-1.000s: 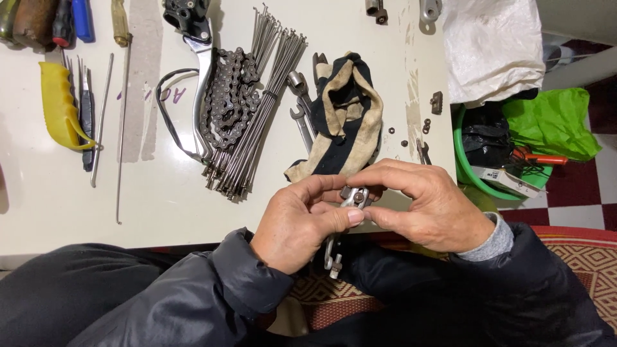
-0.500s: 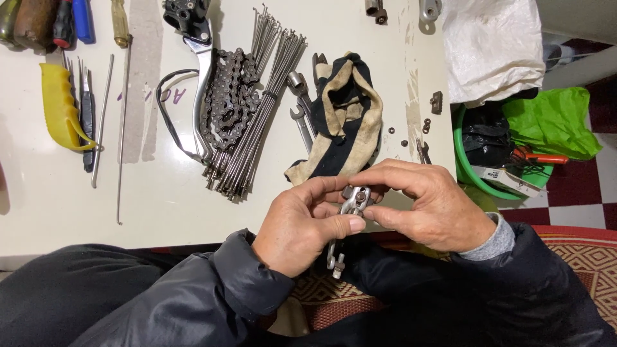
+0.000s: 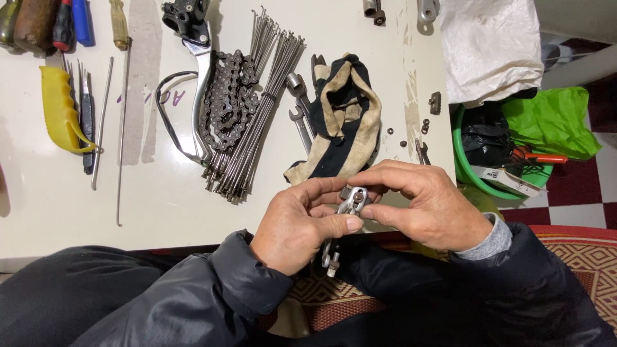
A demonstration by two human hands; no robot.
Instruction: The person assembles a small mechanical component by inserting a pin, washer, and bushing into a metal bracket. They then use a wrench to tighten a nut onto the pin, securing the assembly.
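Both hands, left hand (image 3: 297, 228) and right hand (image 3: 429, 207), pinch a small metal brake part (image 3: 350, 204) near the surface (image 3: 160, 212) edge, fitting seemingly unfinished.

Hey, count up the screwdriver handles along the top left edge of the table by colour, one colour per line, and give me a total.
Brown handle: 1
Red and black handle: 1
Blue handle: 1
Yellow handle: 1
Total: 4
A dark green one may sit at the very corner, too cut off to count.
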